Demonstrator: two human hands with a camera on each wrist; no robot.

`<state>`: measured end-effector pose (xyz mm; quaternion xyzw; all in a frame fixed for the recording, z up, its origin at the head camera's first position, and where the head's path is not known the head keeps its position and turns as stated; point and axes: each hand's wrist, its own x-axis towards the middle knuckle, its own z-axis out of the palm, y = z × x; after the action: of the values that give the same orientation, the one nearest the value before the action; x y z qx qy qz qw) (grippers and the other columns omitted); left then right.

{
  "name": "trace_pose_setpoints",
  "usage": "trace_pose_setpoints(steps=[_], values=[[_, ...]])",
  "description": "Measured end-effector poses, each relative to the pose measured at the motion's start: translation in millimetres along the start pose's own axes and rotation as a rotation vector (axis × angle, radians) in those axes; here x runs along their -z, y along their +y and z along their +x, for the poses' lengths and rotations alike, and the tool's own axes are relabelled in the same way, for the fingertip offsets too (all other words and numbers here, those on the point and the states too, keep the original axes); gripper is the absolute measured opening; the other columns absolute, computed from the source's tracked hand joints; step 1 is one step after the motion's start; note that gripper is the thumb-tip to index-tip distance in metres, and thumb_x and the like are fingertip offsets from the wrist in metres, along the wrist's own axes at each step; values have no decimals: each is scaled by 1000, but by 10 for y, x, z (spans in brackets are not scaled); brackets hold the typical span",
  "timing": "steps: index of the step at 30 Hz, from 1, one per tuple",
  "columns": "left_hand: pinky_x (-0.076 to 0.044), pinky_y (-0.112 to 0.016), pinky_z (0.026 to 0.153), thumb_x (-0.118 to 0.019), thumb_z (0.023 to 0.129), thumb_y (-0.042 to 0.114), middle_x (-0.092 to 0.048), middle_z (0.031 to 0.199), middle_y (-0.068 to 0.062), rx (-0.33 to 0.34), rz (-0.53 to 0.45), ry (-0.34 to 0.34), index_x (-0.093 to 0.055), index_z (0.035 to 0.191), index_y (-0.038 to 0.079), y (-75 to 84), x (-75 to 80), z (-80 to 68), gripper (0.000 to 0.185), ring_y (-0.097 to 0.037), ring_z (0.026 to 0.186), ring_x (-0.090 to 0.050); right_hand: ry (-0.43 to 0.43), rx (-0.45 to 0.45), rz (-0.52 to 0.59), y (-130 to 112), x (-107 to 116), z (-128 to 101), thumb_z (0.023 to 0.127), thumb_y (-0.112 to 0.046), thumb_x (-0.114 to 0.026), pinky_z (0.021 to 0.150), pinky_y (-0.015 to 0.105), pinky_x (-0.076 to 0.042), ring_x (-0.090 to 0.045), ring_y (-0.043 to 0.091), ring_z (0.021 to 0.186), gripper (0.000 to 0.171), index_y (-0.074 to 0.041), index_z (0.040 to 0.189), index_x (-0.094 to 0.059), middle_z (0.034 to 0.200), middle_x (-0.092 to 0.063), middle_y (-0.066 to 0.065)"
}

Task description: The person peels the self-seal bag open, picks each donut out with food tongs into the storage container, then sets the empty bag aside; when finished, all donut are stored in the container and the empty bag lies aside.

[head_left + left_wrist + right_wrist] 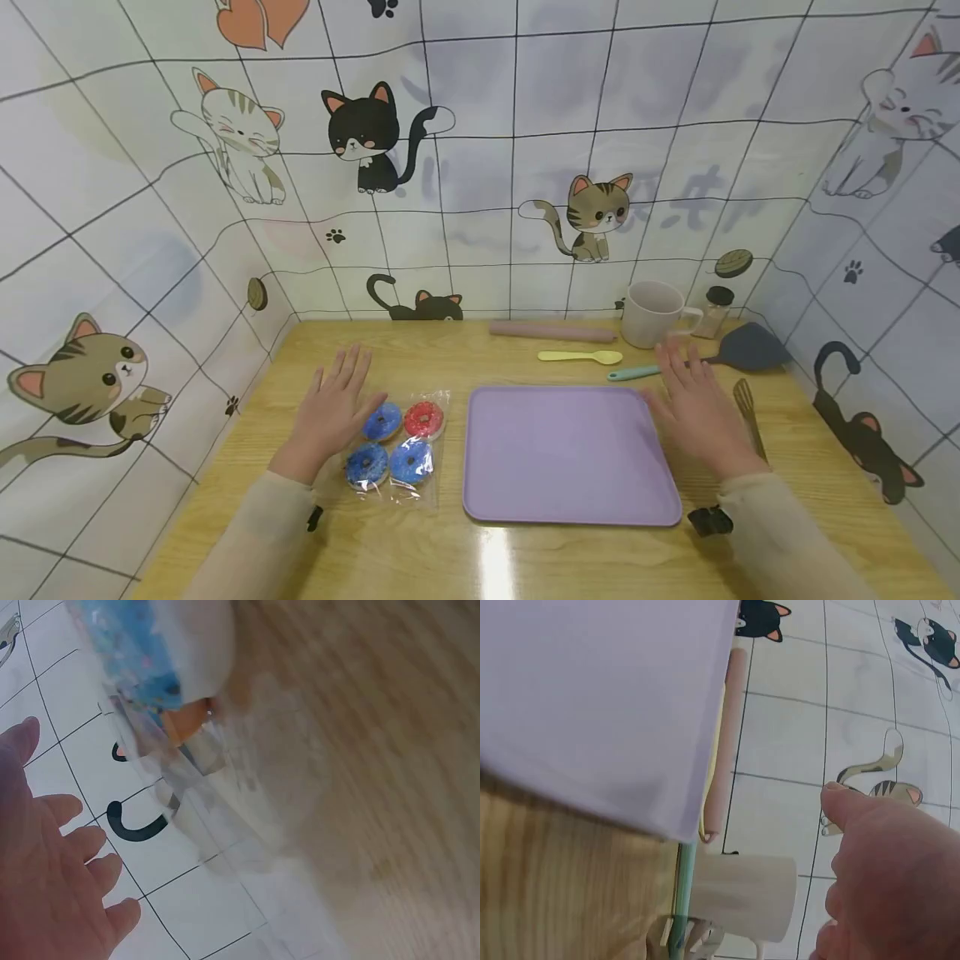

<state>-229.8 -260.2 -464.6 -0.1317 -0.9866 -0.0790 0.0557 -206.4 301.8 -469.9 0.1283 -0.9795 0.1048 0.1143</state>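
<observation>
Doughnuts, four, sealed in bag on worktop, left of tray. Left hand flat, fingers straight, at bag's edge; right hand flat at tray's right edge, grasping nothing. Bag unopened, tray bare: work seemingly not begun.

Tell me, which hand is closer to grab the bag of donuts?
The left hand, probably. Its open fingers already lie at the edge of the donut bag, while the right hand hovers on the far side of the purple tray.
</observation>
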Motion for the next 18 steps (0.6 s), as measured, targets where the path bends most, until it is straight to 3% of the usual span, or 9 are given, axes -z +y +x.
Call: trace_pose_setpoints(steps=[2, 4, 8, 11, 13, 15, 18], values=[[-7, -66, 126, -40, 107, 57, -1, 174, -13, -8, 15, -6, -8, 167, 13, -14, 8, -25, 81, -40, 160, -6, 14, 18, 14, -86, 5, 5, 109, -43, -49, 115, 69, -31, -12, 50, 156, 77, -5, 166, -13, 173, -4, 17], [-11, -66, 125, -42, 107, 55, -2, 174, -13, -16, 30, -5, -9, 167, 12, -29, 8, -46, 81, -40, 160, -9, 54, 50, 12, -181, 1, 11, 106, -38, -59, 107, 69, -40, -25, 50, 152, 73, -3, 162, -29, 170, -19, 21], [-17, -67, 123, -49, 107, 51, -11, 173, -18, -49, 45, 27, -17, 166, 8, -66, 4, -93, 80, -42, 157, -22, 176, 149, 17, -388, -19, 33, 95, -28, -75, 100, 63, -50, -55, 45, 135, 59, -3, 145, -58, 152, -53, 23], [-32, -65, 118, -58, 105, 44, -23, 169, -22, -75, 38, 63, -27, 163, 5, -99, 14, -144, 77, -45, 148, -38, 245, 228, 3, -550, -56, 56, 90, -27, -80, 84, 55, -58, -68, 38, 119, 51, -6, 134, -68, 139, -66, 16], [-45, -62, 109, -64, 103, 36, -33, 165, -24, -90, 19, 73, -34, 160, 4, -121, 42, -187, 72, -47, 141, -47, 264, 271, 7, -665, -87, 66, 88, -27, -81, 79, 52, -59, -71, 35, 111, 46, -8, 129, -71, 131, -71, 13], [-57, -55, 92, -70, 100, 28, -44, 157, -24, -95, -13, 74, -43, 156, 3, -146, 82, -231, 67, -48, 132, -55, 265, 297, 16, -785, -122, 67, 87, -27, -82, 80, 51, -60, -72, 33, 109, 43, -10, 126, -73, 125, -74, 11], [-61, -47, 76, -75, 96, 19, -57, 143, -22, -99, -47, 57, -55, 147, 3, -199, 150, -285, 57, -44, 125, -61, 231, 323, 52, -971, -176, 66, 87, -27, -84, 86, 49, -60, -73, 31, 107, 41, -11, 123, -73, 118, -75, 10]])
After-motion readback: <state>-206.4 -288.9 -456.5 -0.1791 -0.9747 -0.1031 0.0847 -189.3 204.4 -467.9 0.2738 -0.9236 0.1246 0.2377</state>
